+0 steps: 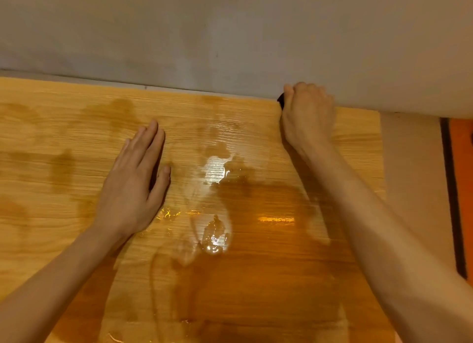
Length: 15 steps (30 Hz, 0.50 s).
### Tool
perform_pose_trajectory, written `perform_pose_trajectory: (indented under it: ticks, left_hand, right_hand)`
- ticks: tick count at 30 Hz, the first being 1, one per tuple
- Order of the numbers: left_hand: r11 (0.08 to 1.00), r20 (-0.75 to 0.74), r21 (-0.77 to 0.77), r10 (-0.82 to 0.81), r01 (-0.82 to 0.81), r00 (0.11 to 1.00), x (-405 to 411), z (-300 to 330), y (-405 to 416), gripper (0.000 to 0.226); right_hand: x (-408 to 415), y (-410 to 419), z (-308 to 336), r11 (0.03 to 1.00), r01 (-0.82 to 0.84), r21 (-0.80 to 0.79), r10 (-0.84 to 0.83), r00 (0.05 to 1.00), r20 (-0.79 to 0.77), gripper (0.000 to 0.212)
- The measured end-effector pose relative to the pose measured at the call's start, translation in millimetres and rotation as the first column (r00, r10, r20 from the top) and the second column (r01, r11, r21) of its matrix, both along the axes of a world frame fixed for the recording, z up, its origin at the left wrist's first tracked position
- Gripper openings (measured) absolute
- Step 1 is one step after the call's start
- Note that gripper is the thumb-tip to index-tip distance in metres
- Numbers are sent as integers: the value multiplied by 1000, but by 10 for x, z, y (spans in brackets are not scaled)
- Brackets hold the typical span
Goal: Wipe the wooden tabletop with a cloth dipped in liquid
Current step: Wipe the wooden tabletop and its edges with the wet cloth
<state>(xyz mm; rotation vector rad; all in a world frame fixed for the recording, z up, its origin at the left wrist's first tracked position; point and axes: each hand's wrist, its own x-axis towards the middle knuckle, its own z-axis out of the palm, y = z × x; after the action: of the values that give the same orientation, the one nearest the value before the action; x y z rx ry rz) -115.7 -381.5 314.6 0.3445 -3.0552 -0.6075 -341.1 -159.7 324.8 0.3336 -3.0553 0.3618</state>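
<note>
Up close over the wooden bench (64, 127), we see our left hand (133, 181) lying flat on the boards, fingers straight and together, thumb out to the side, grasping nothing. Our right hand (307, 114) reaches to the far edge of the bench, where the wood meets the grey wall (230, 35); its fingers are curled tight around a dark cloth (281, 100), of which only a small corner shows past the thumb side of the fist. Between our two arms, pooled liquid (215, 173) glistens on the grain, and a broad darker wet area spreads toward the near edge. Fainter damp patches mark the wood to the left of our left hand. At far right, beyond the end of the bench, stands an orange surface with a dark border (460, 189)
</note>
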Motion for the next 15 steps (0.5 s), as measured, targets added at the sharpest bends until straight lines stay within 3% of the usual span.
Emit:
perform_pose_trajectory:
  ticks: [4, 8, 10, 12, 15]
  left_hand:
    - [1000, -23, 6, -8, 8, 1000, 9, -20, 0, 60]
    - [1000, -45, 23, -7, 8, 999, 19, -24, 35, 58]
    - [1000, -56, 27, -13, 15, 998, 32, -32, 47, 58]
    - [999, -62, 19, -32, 33, 998, 33, -39, 29, 58]
    - [999, -80, 25, -38, 40, 996, 16, -45, -7, 58]
  right_hand:
    - [290, -928, -11, 979, -201, -43, 203, 977, 61, 42]
    - [231, -651, 38, 910, -382, -162, 403, 907, 121, 37]
    - [86, -177, 13, 938, -308, -160, 328, 937, 119, 38]
    - [-15, 229, 30, 985, -141, -98, 149, 985, 83, 41]
    - [6, 153, 53, 1000, 1, -31, 1, 999, 52, 41]
